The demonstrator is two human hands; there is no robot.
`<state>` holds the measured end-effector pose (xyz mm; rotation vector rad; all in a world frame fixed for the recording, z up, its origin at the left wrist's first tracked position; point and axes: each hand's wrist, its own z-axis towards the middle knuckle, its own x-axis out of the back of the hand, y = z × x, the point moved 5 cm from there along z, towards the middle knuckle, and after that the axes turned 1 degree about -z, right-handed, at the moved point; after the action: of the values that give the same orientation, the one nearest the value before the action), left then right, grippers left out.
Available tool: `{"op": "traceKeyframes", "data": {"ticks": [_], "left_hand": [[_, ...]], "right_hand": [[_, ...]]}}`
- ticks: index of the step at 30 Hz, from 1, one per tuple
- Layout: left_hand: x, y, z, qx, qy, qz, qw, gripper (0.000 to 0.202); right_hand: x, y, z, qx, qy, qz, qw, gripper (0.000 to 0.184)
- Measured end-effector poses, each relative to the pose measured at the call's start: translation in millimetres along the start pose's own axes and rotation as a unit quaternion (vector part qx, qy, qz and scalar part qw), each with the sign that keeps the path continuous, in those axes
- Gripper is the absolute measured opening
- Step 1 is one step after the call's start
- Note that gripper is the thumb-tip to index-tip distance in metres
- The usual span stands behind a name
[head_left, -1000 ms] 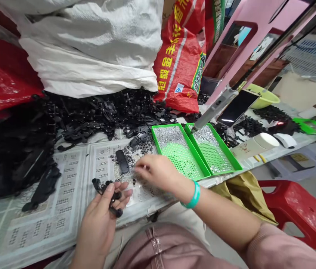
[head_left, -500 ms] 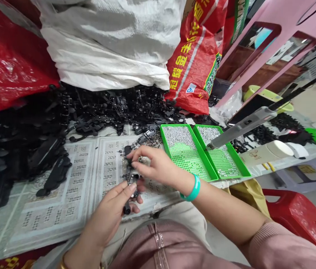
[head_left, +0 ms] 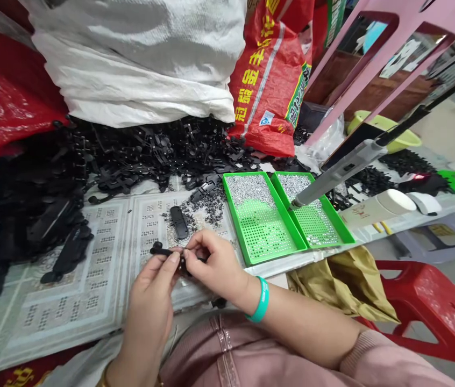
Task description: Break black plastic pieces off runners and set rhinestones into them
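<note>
My left hand [head_left: 150, 301] and my right hand [head_left: 211, 263] meet over the near edge of the table, both pinched on one small black plastic part [head_left: 162, 251] whose rounded end sticks out to the left. The right wrist wears a teal band [head_left: 260, 301]. Just beyond the fingers lies a flat black oblong piece [head_left: 179, 222] among a scatter of tiny dark bits [head_left: 207, 207].
A big heap of black plastic parts [head_left: 90, 166] covers the table's left and back. Two green trays [head_left: 263, 219] of small silver pieces sit to the right, a grey electric screwdriver [head_left: 340, 172] resting in the far one. White and red sacks stand behind; a red stool [head_left: 433, 306] at right.
My right hand drew back from the scatter of small bits toward me and joined the left hand on the black part, which now lies level between the fingers.
</note>
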<state>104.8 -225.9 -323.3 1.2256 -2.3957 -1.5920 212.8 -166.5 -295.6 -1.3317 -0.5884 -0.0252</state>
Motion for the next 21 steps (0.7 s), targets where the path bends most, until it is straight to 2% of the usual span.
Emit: {"op": "traceKeyframes", "data": {"ticks": [3,8,13,17,21], "left_hand": [[-2.1,1.8,-1.7,-0.02,0.0,0.013,1.0,0.016],[-2.5,8.2,1.2,0.026,-0.027,0.018,0.999,0.026],[-2.4,8.6,1.4,0.039,-0.045,0.037,0.998,0.027],[4.8,5.5,4.3,0.043,-0.025,0.08,0.996,0.034],[11.3,2.5,8.4,0.032,-0.016,0.119,0.992,0.037]], "right_hand": [[-1.0,-1.8,-1.1,-0.017,-0.009,0.042,0.999,0.004],[5.7,4.2,6.7,-0.115,-0.035,0.183,0.976,0.011],[6.3,8.5,11.9,-0.172,-0.069,0.204,0.961,0.012],[-1.6,13.4,12.5,-0.222,-0.108,0.258,0.934,0.015],[-5.4,16.0,15.5,-0.243,-0.116,0.289,0.919,0.016]]}}
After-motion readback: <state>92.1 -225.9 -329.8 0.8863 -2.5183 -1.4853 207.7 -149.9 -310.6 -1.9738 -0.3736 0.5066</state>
